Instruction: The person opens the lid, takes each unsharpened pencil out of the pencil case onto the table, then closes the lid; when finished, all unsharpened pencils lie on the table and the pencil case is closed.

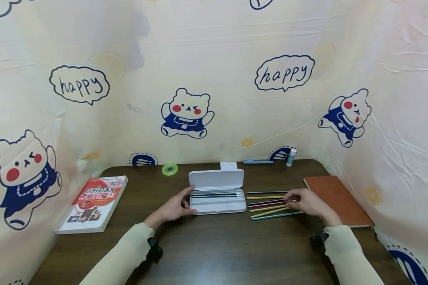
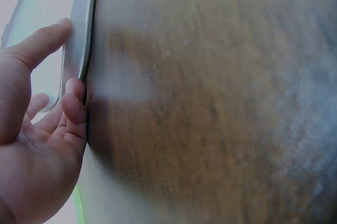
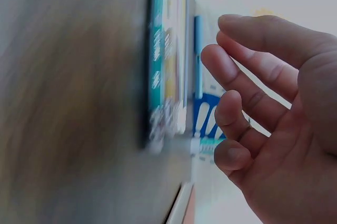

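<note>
A white pencil case (image 1: 208, 208) lies on the table with its lid (image 1: 215, 180) raised. Several dark pencils (image 1: 215, 195) rest in its rear compartment. My left hand (image 1: 172, 206) grips the case's left end, thumb at the front corner and fingers towards the back; the left wrist view shows the thumb and fingertips on the case wall (image 2: 79, 29). To the right of the case, several loose pencils lie side by side, a teal pencil (image 1: 271, 217) nearest me. Over their right ends hovers my right hand (image 1: 308, 202); its fingers (image 3: 253, 98) are loosely bent with nothing between them in the right wrist view.
A red and white book (image 1: 94, 204) lies at the left, a brown notebook (image 1: 337, 200) at the right. Along the back edge are green tape (image 1: 169, 169), a white slip (image 1: 228, 166), a blue pen (image 1: 258, 162) and a glue stick (image 1: 291, 157). Patterned cloth (image 1: 228, 71) hangs around the table.
</note>
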A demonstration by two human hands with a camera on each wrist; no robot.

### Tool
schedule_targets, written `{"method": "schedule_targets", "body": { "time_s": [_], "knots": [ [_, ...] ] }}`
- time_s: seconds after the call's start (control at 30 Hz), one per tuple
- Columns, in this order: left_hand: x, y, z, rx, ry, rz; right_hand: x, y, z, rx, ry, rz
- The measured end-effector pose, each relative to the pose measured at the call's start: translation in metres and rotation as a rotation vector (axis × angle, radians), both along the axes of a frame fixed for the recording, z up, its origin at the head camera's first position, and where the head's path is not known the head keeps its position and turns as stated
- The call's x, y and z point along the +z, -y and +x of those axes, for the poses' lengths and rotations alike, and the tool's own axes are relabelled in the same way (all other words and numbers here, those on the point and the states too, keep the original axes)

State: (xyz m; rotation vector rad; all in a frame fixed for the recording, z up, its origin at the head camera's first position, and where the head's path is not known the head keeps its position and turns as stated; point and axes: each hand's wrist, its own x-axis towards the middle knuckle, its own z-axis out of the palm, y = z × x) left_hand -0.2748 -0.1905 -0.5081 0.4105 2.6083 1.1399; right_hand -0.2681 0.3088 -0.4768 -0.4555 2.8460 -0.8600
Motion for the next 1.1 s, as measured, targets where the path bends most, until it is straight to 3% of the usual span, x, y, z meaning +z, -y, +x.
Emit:
{"method": "schedule_targets", "body": {
  "time_s": [0.53,1.1],
  "knots": [
    [0.0,0.001,0.0,0.011,0.023,0.015,0.014,0.077,-0.019,0.091,-0.041,-0.026],
    [0.0,0.001,0.0,-0.002,0.012,0.015,-0.003,0.15,-0.033,0.15,-0.043,0.006]
  ]
}}
